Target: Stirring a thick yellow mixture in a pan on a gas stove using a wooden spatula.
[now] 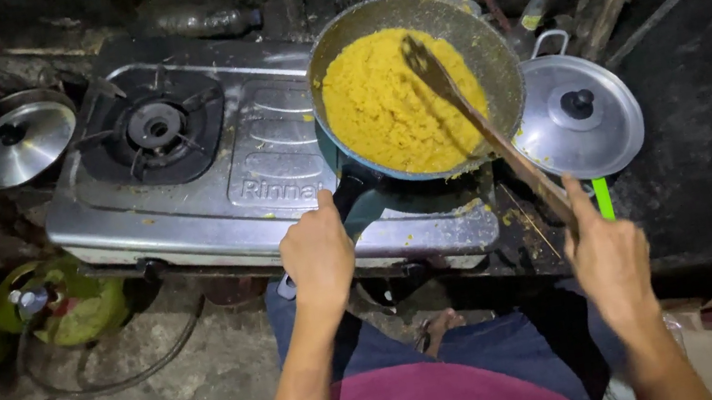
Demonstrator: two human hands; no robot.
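A round pan (482, 35) full of yellow rice (389, 106) sits on the right burner of a steel two-burner gas stove (275, 160). My left hand (317, 253) grips the pan's dark handle (353, 193) at the stove's front edge. My right hand (606, 252) holds the end of a long wooden spatula (480, 120), whose blade rests in the rice near the pan's far side.
The left burner (155, 126) is bare. A pot lid (581, 115) lies right of the pan, another lid (23, 142) left of the stove. A green gas cylinder (71, 304) with a hose stands on the concrete floor at lower left. A plastic bottle (207, 23) lies behind the stove.
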